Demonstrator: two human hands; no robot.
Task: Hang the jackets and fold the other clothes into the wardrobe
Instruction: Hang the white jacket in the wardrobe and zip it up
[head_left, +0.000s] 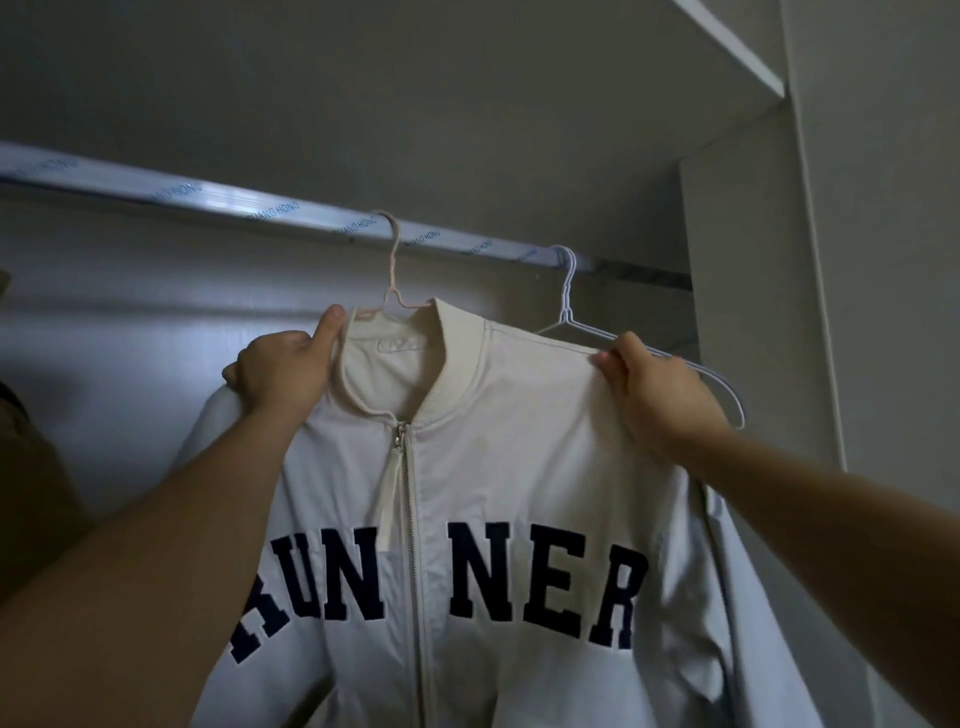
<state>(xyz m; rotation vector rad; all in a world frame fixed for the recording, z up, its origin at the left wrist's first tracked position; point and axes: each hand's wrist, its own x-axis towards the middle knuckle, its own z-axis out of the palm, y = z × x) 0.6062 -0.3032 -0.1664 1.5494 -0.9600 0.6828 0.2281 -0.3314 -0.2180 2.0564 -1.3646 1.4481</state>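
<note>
A cream zip-up jacket (519, 457) with dark block letters across the chest hangs on a pale pink wire hanger (393, 270) hooked over the wardrobe rail (208, 195). My left hand (283, 371) grips the jacket's left shoulder beside the collar, thumb up against the collar edge. My right hand (660, 384) pinches the jacket's right shoulder seam. The zipper is closed up to the collar.
An empty white wire hanger (569, 291) hangs on the rail just right of the jacket, behind my right hand. A white wardrobe side panel (753, 312) stands at the right and a shelf (737, 47) runs above. A brown garment (31, 467) shows at the left edge.
</note>
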